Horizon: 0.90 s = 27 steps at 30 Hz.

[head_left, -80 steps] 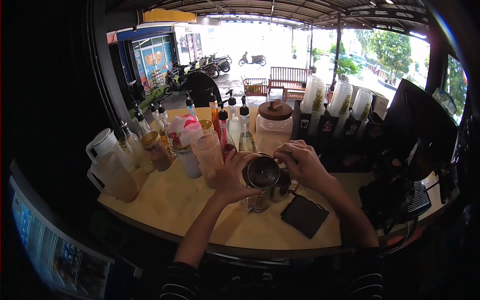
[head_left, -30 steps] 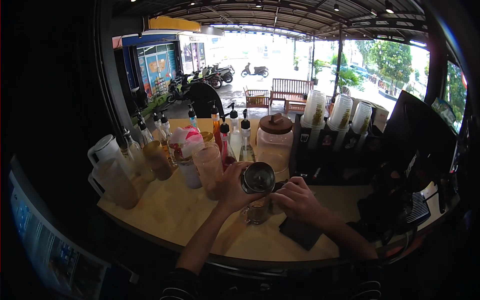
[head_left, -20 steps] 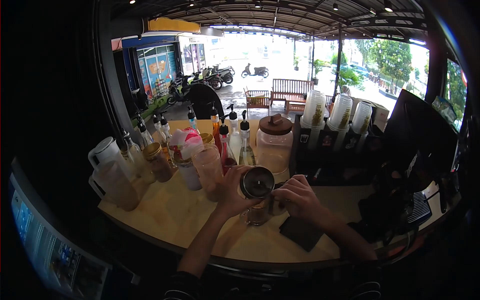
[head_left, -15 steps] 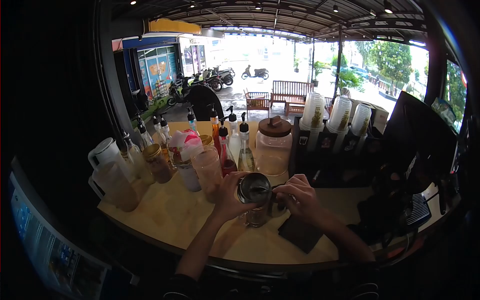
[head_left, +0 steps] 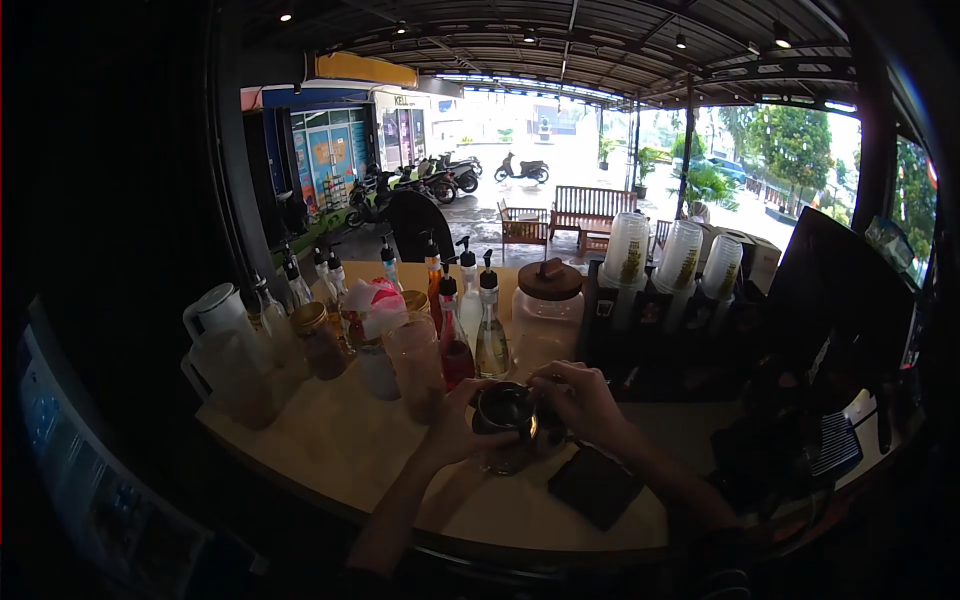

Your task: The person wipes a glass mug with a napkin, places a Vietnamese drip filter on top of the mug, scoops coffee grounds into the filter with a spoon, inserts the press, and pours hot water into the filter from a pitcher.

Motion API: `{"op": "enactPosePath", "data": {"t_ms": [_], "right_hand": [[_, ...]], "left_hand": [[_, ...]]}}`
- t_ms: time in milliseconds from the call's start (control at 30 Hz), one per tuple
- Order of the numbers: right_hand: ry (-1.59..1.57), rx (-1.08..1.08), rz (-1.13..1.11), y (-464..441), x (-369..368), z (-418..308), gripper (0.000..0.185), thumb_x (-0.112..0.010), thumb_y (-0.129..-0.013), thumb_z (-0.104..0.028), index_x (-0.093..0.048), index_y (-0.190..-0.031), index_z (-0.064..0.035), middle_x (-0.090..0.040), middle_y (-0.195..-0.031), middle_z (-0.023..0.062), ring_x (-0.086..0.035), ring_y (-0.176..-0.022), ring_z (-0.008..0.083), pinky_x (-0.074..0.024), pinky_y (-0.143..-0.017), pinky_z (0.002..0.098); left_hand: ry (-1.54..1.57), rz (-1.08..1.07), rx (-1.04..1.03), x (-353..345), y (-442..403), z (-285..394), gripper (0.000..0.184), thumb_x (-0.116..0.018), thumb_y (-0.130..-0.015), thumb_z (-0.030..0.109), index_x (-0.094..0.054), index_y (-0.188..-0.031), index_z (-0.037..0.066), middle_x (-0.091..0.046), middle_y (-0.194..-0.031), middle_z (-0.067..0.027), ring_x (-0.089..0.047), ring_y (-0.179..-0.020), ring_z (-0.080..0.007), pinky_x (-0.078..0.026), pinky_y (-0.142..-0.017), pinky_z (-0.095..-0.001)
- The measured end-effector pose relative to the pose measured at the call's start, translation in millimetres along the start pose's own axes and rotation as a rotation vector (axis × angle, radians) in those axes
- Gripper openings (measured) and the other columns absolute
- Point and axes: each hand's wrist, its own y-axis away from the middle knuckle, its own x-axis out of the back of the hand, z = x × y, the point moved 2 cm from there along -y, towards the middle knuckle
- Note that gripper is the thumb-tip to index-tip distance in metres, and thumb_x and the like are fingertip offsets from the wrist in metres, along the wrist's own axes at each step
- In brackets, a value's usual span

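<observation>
My left hand [head_left: 456,430] is wrapped around the side of a round metal cup [head_left: 506,404], whose dark open mouth faces up and towards me. Just below the cup, a clear glass [head_left: 510,460] stands on the counter, partly covered by the cup and my fingers. At the cup's right rim, my right hand [head_left: 578,396] is closed in a pinch. The thin spoon it held in the earlier frame is mostly hidden now. A shiny dark vessel [head_left: 549,432] sits beside the cup, under my right hand. In front of that hand lies a dark folded cloth [head_left: 596,486].
Pump bottles [head_left: 491,335], a tall clear plastic container [head_left: 416,365] and pitchers [head_left: 228,375] line the counter's left. Behind my hands stands a wooden-lidded jar [head_left: 548,318]. Stacked plastic cups [head_left: 627,250] and a dark screen [head_left: 842,285] are on the right.
The metal cup has tipped more upright and sits slightly lower in view. My right hand has shifted closer to its rim. The whole view is tilted up a little and looks darker.
</observation>
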Motion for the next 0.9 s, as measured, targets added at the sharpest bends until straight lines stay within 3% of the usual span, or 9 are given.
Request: {"op": "enactPosePath", "data": {"t_ms": [200,267,333,367,467,533,633,767,900], "right_hand": [[-0.047,-0.023,-0.104,-4,-5,-2,0.012,-0.061,-0.086,-0.010,-0.064,-0.093,-0.0004,-0.066,-0.080,0.0121,-0.067,-0.076,0.0200,-0.0522,-0.062,0.0319],[-0.010,0.099,-0.103,-3,-9,3,0.013,-0.063,-0.085,-0.011,-0.064,-0.093,-0.0008,-0.065,-0.080,0.0125,-0.066,-0.073,0.0224,-0.0511,-0.065,0.0329],[-0.025,0.101,-0.107,-1,-12,6,0.014,-0.064,-0.084,-0.011,-0.064,-0.095,-0.0017,-0.065,-0.079,0.0124,-0.065,-0.071,0.0238,-0.0497,-0.067,0.0335],[-0.042,0.070,-0.116,0,-13,5,0.013,-0.064,-0.084,-0.009,-0.064,-0.094,-0.0010,-0.065,-0.083,0.0108,-0.066,-0.075,0.0207,-0.0513,-0.068,0.0319],[-0.063,0.088,-0.135,5,-13,4,0.016,-0.065,-0.083,-0.008,-0.063,-0.097,-0.0014,-0.065,-0.086,0.0098,-0.065,-0.077,0.0191,-0.0512,-0.069,0.0314],[-0.065,0.141,-0.148,8,-7,3,0.019,-0.065,-0.082,-0.010,-0.062,-0.100,-0.0026,-0.064,-0.084,0.0104,-0.064,-0.074,0.0207,-0.0495,-0.068,0.0325],[-0.119,0.113,-0.192,15,0,3,0.026,-0.067,-0.083,-0.009,-0.060,-0.107,-0.0026,-0.065,-0.095,0.0066,-0.062,-0.083,0.0117,-0.0526,-0.070,0.0292],[0.018,-0.242,-0.151,38,25,47,0.034,-0.066,-0.084,-0.020,-0.058,-0.111,-0.0007,-0.064,-0.097,0.0077,-0.061,-0.082,0.0120,-0.0502,-0.072,0.0281],[0.092,-0.368,-0.113,76,15,134,0.029,-0.064,-0.086,-0.018,-0.058,-0.107,0.0012,-0.064,-0.095,0.0132,-0.064,-0.078,0.0188,-0.0506,-0.068,0.0313]], "left_hand": [[-0.124,0.243,-0.121,9,2,36,0.073,-0.083,-0.064,0.038,-0.051,-0.120,0.004,-0.056,-0.110,-0.0108,-0.057,-0.099,-0.0218,-0.045,-0.088,-0.0358],[-0.190,0.113,0.010,10,2,48,0.052,-0.074,-0.076,0.032,-0.055,-0.116,0.006,-0.059,-0.102,-0.0097,-0.058,-0.095,-0.0223,-0.043,-0.090,-0.0378],[-0.338,0.114,-0.115,6,1,56,0.041,-0.072,-0.076,0.023,-0.058,-0.111,0.005,-0.059,-0.093,-0.0077,-0.058,-0.091,-0.0207,-0.042,-0.090,-0.0390],[-0.474,0.111,-0.241,3,1,61,0.031,-0.070,-0.077,0.014,-0.061,-0.105,0.005,-0.059,-0.084,-0.0058,-0.059,-0.086,-0.0191,-0.041,-0.089,-0.0402],[-0.546,0.120,-0.246,-2,2,66,0.023,-0.067,-0.077,0.012,-0.062,-0.098,0.006,-0.059,-0.076,-0.0056,-0.060,-0.082,-0.0228,-0.038,-0.093,-0.0425],[-0.573,0.155,-0.268,-5,3,64,0.019,-0.066,-0.078,0.012,-0.063,-0.096,0.006,-0.060,-0.077,-0.0062,-0.060,-0.082,-0.0234,-0.038,-0.094,-0.0427],[-0.632,0.212,-0.277,-9,4,64,0.015,-0.064,-0.081,0.015,-0.063,-0.095,0.007,-0.062,-0.081,-0.0066,-0.061,-0.083,-0.0238,-0.036,-0.096,-0.0431],[-0.630,0.324,-0.230,-6,10,67,0.012,-0.061,-0.085,0.016,-0.064,-0.092,0.007,-0.063,-0.080,-0.0064,-0.061,-0.083,-0.0237,-0.035,-0.097,-0.0433],[-0.602,0.402,-0.299,-1,14,68,0.011,-0.061,-0.086,0.016,-0.065,-0.089,0.006,-0.063,-0.077,-0.0067,-0.060,-0.081,-0.0236,-0.035,-0.096,-0.0433]]}}
